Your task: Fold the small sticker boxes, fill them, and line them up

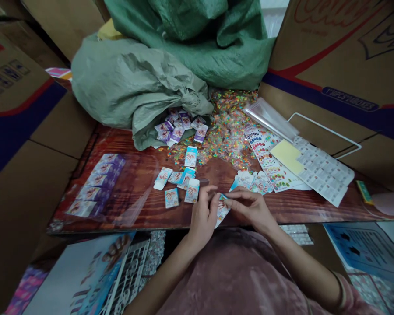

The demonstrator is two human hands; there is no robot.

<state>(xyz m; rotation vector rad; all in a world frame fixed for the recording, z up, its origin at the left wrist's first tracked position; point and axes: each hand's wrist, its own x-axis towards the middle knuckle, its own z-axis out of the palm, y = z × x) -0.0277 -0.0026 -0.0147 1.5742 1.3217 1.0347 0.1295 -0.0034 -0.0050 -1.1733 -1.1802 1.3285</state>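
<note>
My left hand (pixel 203 212) and my right hand (pixel 249 205) meet at the near edge of a wooden board (pixel 138 166), both pinching one small printed packet (pixel 222 209) between the fingertips. Several like packets (pixel 180 183) lie flat just left of the hands. A small stack of flat packets (pixel 252 181) sits behind my right hand. Beyond these spreads a heap of tiny colourful pieces (pixel 228 127).
A green sack (pixel 131 83) spills purple packets (pixel 179 127) onto the board. A clear bag of boxed packets (pixel 96 183) lies at the left. Sticker sheets (pixel 272 162), a yellow sheet (pixel 287 155) and white blister sheets (pixel 321 168) lie at the right. Cardboard cartons (pixel 344 57) surround the board.
</note>
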